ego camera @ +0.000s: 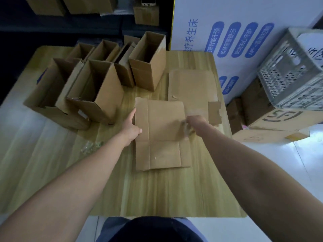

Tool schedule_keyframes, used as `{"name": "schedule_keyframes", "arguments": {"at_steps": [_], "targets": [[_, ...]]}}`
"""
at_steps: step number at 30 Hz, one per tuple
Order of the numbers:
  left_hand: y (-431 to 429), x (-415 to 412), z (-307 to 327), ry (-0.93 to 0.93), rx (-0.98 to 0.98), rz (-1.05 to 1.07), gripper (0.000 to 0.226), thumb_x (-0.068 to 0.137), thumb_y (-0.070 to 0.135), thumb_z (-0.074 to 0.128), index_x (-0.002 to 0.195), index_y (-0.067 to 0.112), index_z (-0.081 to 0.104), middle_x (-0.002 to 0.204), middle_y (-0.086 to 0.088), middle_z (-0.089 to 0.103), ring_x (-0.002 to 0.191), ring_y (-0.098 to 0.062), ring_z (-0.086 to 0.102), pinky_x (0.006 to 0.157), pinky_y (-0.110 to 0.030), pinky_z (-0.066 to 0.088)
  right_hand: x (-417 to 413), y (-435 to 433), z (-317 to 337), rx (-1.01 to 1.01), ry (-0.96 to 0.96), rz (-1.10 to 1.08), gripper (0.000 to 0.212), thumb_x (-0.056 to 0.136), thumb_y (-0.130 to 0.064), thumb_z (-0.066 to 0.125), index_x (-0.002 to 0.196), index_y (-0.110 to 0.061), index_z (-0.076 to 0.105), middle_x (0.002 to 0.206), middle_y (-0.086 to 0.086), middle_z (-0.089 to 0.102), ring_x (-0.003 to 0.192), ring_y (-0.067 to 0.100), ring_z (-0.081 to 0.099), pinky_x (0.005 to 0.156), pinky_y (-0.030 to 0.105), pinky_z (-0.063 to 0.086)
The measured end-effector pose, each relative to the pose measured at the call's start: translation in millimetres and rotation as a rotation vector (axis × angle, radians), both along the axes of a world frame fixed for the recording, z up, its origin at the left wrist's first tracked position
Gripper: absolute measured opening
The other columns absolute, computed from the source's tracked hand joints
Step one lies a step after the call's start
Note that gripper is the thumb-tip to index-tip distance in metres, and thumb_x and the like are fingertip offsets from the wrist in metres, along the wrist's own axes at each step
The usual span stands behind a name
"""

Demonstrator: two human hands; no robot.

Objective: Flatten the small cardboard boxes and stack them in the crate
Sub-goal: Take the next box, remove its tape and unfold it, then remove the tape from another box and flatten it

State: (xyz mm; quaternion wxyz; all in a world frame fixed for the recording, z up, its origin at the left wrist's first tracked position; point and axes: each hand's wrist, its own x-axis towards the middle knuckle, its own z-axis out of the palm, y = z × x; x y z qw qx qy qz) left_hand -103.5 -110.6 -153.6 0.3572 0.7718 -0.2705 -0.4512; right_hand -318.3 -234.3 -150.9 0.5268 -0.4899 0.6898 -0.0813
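Left forearm enters from the lower left corner, right forearm from the lower right. Left hand: flat, fingers straight, pointing up-frame, thumb spread rightward. Right hand: right of centre, motion-blurred; finger position indeterminate.

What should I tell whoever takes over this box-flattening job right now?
Now: left grip rests straight-fingered on the left edge of the flattened box; right grip, blurred, is at its right edge, hold unclear.
Done: that box and a flat cardboard sheet behind it lie on the table.
Left: several open boxes stand far left, unflattened; stack everything in the grey crate, off the table to the right.
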Motion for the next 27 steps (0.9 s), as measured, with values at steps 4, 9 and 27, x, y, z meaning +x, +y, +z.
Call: {"name": "schedule_keyframes", "arguments": {"at_steps": [4,9,27], "targets": [[-5,8,1,0.000,0.024,0.032,0.090,0.079,-0.015,0.061,0.145,0.038,0.028,0.141,-0.009,0.044,0.124,-0.029,0.047,0.097,-0.043,0.048,3,-12,1,-0.083,-0.089,-0.076,0.042,0.093,-0.017,0.057,0.133,-0.006,0.050,0.133,0.011,0.054,0.119,0.026,0.052,0.093,0.029,0.041],[-8,-7,-5,0.091,0.039,0.037,0.088,0.079,-0.017,0.059,0.146,0.032,0.031,0.138,-0.011,0.046,0.115,-0.021,0.050,0.099,-0.038,0.045,-8,2,-3,-0.065,0.060,0.034,0.033,0.089,-0.028,0.063,0.107,-0.001,0.063,0.103,0.013,0.065,0.081,0.023,0.061,0.064,0.028,0.044],[13,-66,-32,-0.632,0.188,-1.079,0.085,0.083,0.029,0.069,0.150,0.030,0.017,0.159,0.009,0.005,0.146,-0.023,0.004,0.117,-0.043,0.010,-61,87,-20,-0.099,0.645,0.393,0.082,0.085,-0.034,0.068,0.147,-0.009,0.022,0.152,0.013,0.016,0.137,0.037,0.018,0.109,0.045,0.031]]}}
